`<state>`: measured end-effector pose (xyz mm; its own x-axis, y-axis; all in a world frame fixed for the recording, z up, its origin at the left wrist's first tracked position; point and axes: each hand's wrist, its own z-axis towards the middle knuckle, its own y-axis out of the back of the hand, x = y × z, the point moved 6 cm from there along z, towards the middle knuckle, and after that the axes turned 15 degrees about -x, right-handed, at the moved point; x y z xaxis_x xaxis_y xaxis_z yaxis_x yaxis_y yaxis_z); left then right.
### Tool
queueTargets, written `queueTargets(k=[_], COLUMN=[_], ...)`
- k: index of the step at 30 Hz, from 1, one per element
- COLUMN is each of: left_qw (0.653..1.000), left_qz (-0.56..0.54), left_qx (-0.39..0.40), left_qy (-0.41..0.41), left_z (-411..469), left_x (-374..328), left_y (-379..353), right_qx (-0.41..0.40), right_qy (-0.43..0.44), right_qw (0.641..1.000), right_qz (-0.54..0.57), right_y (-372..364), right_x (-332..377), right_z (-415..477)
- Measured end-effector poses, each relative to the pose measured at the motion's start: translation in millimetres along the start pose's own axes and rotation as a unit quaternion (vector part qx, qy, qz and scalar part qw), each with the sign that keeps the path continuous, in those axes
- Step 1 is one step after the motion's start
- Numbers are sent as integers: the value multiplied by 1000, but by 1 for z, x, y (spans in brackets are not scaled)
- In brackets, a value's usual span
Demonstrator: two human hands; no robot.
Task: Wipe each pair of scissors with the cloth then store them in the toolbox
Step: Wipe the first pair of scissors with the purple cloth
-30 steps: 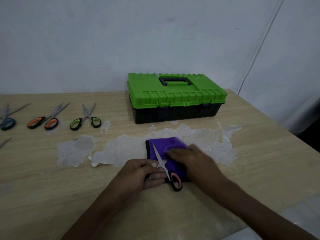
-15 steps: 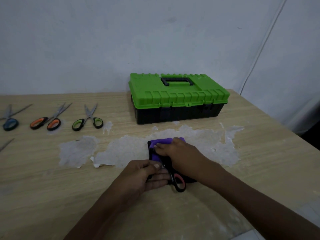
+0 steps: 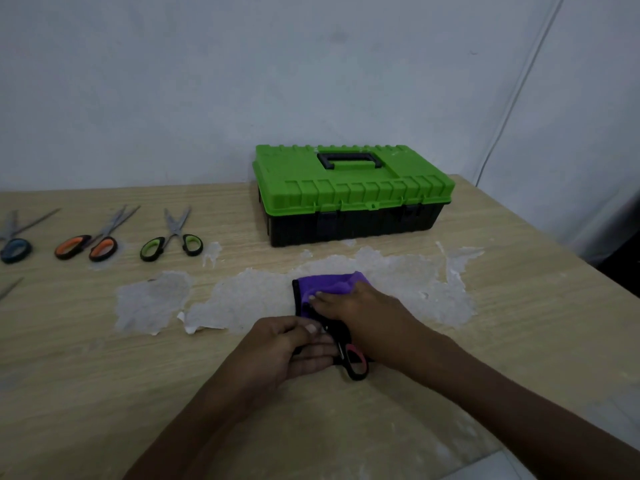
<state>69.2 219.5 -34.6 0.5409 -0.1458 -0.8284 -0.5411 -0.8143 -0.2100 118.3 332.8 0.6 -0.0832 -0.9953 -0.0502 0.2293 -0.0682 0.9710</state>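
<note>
- Our right hand point(image 3: 356, 308) lies flat, its fingers point(image 3: 323, 297) straight and close together, pressing down on the folded purple cloth with a black hem point(image 3: 329, 284).
- Our left hand point(image 3: 284, 346) has its fingers nearly straight and side by side. Their tips and the thumb touch the pair of scissors with black-and-pink plastic handles point(image 3: 356, 363) at the handle end.
- Only one handle loop of that pair shows, poking out toward the near edge between the two hands. The blades are hidden under the right hand and the cloth.
- Cloth and scissors rest on the light wooden table point(image 3: 104, 375), about midway between its left and right edges, on a pale patch where the veneer has peeled point(image 3: 415, 282).
- The rectangular plastic toolbox with a green lid and black base point(image 3: 346, 192) sits shut at the far edge, toward the far right corner. Small pale marks on its lid are too blurred for us to read.
- Toward the left edge lie green-handled scissors point(image 3: 171, 239), orange-handled scissors point(image 3: 91, 242) and blue-handled scissors point(image 3: 15, 249), well apart from the hands.
</note>
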Motion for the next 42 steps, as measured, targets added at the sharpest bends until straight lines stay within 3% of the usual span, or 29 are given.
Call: queueTargets(k=[4, 8, 12, 17, 22, 29, 33, 35, 38, 42], left_qw=[1000, 1000, 1000, 1000, 1000, 1000, 1000, 999, 1000, 1000], left_qz=[-15, -5, 12, 11, 22, 20, 26, 28, 22, 14], left_qx=[-9, -11, 0, -9, -6, 6, 11, 10, 4, -1], left_qy=[1, 0, -1, -5, -17, -1, -9, -13, -15, -18], left_z=[-4, -4, -2, -3, -4, -1, 0, 0, -1, 1], left_x=[-1, -1, -1, -1, -1, -1, 0, 0, 0, 0], left_y=[1, 2, -1, 0, 0, 0, 0, 0, 1, 1], right_qx=[-16, -15, -12, -47, -46, -93, -84, -97, -59, -77], right_qy=[-41, -135, -49, -96, -34, -128, -28, -16, -93, -35], right_qw=[999, 990, 999, 990, 996, 987, 990, 994, 993, 996], right_qz=[-26, 33, 4, -88, -75, 20, 113, 46, -48, 12], right_y=[10, 26, 19, 15, 12, 22, 22, 19, 15, 13], right_x=[-8, -31, -3, -29, 9, -49, -10, -7, -30, -4], right_z=[26, 14, -16, -1, -23, -21, -41, -44, -39, -45])
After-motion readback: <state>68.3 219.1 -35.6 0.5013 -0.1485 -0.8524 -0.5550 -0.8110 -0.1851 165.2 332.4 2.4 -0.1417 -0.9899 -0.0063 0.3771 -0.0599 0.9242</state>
